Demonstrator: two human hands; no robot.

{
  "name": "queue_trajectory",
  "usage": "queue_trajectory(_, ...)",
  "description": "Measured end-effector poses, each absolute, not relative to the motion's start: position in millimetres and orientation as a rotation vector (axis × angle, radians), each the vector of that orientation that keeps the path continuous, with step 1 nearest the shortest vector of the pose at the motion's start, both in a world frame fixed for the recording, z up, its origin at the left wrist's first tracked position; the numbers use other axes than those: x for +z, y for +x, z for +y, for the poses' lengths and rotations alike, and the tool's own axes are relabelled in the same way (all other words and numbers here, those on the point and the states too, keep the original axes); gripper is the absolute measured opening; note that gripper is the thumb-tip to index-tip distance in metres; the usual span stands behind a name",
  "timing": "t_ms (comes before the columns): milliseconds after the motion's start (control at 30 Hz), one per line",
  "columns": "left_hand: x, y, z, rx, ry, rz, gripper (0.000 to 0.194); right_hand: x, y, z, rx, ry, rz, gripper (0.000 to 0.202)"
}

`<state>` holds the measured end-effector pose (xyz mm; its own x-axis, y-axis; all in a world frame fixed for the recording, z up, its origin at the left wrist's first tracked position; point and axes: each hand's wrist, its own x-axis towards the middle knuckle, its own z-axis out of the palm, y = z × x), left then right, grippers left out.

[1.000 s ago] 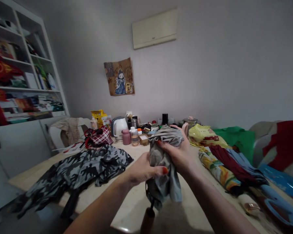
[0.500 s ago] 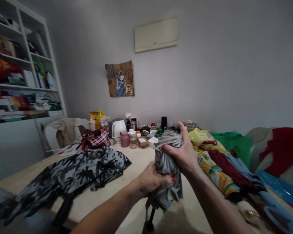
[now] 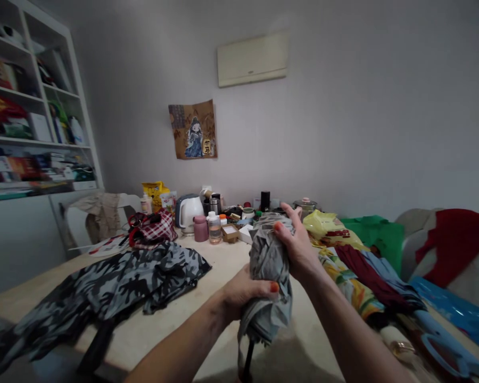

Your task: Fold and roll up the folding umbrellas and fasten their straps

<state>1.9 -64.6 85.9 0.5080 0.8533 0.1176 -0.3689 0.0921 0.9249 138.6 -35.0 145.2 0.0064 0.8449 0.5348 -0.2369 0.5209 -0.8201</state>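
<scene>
A grey umbrella [image 3: 269,260], its cloth gathered in creases round the shaft, is held above the table in front of me. My left hand [image 3: 245,290] wraps its lower half, thumb across the front. Higher up, my right hand [image 3: 297,242] grips the right side, thumb on the cloth and one finger pointing up; its other fingers are partly hidden. A dark shaft [image 3: 247,357] sticks out below the cloth. To the left lies a loose camouflage umbrella [image 3: 131,282] with a black handle. Rolled umbrellas, one floral [image 3: 345,279] and one maroon [image 3: 383,276], lie at the right.
Along the back of the table [image 3: 223,266] stand a white kettle [image 3: 189,213], a pink jar [image 3: 200,229], a clear bottle [image 3: 214,231] and a small open box [image 3: 230,232]. A checked cloth bundle [image 3: 154,229] sits back left, a yellow bag [image 3: 329,226] back right.
My right hand has shifted slightly on the umbrella, its cloth now looking more tightly gathered. Both hands still hold it. The whole view has moved a little.
</scene>
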Motion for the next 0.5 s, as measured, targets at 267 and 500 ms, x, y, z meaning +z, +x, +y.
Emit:
queue_trajectory(267, 95.6, 26.5, -65.2, 1.325, 1.588, 1.133, 0.033, 140.6, 139.2, -20.8, 0.569, -0.810, -1.266, 0.117)
queue_trajectory(500, 98.1, 18.9, -53.8, 1.017, 1.490, 0.753, 0.064, 145.9, 161.1, -8.0, 0.791, -0.595, -1.037, 0.081)
